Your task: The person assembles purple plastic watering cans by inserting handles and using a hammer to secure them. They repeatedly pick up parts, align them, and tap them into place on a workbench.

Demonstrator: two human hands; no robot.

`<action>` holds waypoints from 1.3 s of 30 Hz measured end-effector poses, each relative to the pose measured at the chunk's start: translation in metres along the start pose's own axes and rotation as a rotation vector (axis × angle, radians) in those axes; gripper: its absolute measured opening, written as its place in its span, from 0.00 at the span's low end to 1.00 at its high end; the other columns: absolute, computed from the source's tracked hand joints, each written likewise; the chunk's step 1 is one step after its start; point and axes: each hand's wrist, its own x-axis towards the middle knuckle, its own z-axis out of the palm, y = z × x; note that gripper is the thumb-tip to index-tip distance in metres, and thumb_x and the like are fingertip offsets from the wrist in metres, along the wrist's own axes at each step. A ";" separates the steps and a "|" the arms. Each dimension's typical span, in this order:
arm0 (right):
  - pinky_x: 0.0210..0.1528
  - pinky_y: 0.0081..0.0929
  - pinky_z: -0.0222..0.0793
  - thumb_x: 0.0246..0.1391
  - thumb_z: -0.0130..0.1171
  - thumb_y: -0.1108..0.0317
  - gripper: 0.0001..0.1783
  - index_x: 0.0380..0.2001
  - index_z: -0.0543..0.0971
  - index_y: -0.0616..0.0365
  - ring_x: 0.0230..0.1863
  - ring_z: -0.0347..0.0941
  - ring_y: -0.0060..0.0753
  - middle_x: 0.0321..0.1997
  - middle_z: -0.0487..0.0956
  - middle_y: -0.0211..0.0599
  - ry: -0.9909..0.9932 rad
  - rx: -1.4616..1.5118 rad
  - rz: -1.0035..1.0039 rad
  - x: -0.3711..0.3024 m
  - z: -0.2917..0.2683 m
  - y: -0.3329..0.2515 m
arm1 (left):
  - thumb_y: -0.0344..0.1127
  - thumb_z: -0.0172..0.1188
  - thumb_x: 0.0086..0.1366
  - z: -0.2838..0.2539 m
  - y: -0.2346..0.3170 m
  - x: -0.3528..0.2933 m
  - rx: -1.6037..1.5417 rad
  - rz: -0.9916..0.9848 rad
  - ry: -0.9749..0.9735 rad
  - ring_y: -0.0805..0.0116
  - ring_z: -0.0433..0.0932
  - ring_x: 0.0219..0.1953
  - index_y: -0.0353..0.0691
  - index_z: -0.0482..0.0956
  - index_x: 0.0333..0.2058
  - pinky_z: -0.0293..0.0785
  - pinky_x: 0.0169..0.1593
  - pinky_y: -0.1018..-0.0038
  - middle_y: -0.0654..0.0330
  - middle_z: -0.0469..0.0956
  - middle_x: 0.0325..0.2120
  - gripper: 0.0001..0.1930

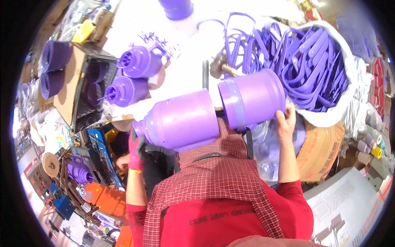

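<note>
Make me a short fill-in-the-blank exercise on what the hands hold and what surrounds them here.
1. The left hand wears a ____.
2. The right hand holds the purple cylinder; the narrow-necked purple piece is in the ____ hand.
3. Just right of the cardboard-sided box, ____ purple flask bodies lie next to each other.
4. The white sack full of purple straps is on the picture's ____ side.

Missing words: glove; left; two; right.
</note>
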 end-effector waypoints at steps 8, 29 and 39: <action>0.46 0.19 0.61 0.61 0.66 0.63 0.17 0.35 0.66 0.55 0.38 0.63 0.20 0.37 0.71 0.31 -0.124 0.083 -0.339 0.043 0.052 -0.038 | 0.41 0.52 0.72 -0.003 -0.030 -0.035 -0.366 0.305 -0.056 0.62 0.70 0.63 0.40 0.65 0.66 0.62 0.67 0.65 0.59 0.72 0.60 0.27; 0.39 0.24 0.64 0.60 0.64 0.67 0.15 0.34 0.65 0.56 0.33 0.66 0.25 0.30 0.73 0.36 -0.386 0.269 -0.720 0.072 0.085 -0.085 | 0.48 0.44 0.77 -0.015 0.030 -0.048 -0.242 0.027 -0.209 0.77 0.78 0.27 0.41 0.72 0.58 0.70 0.24 0.82 0.63 0.80 0.35 0.21; 0.38 0.17 0.58 0.62 0.63 0.70 0.12 0.34 0.67 0.55 0.31 0.60 0.15 0.31 0.67 0.23 -0.122 0.483 -0.194 0.085 0.127 -0.037 | 0.46 0.54 0.72 -0.004 0.038 -0.042 -0.376 0.528 0.331 0.68 0.71 0.57 0.35 0.61 0.67 0.69 0.58 0.71 0.59 0.71 0.58 0.32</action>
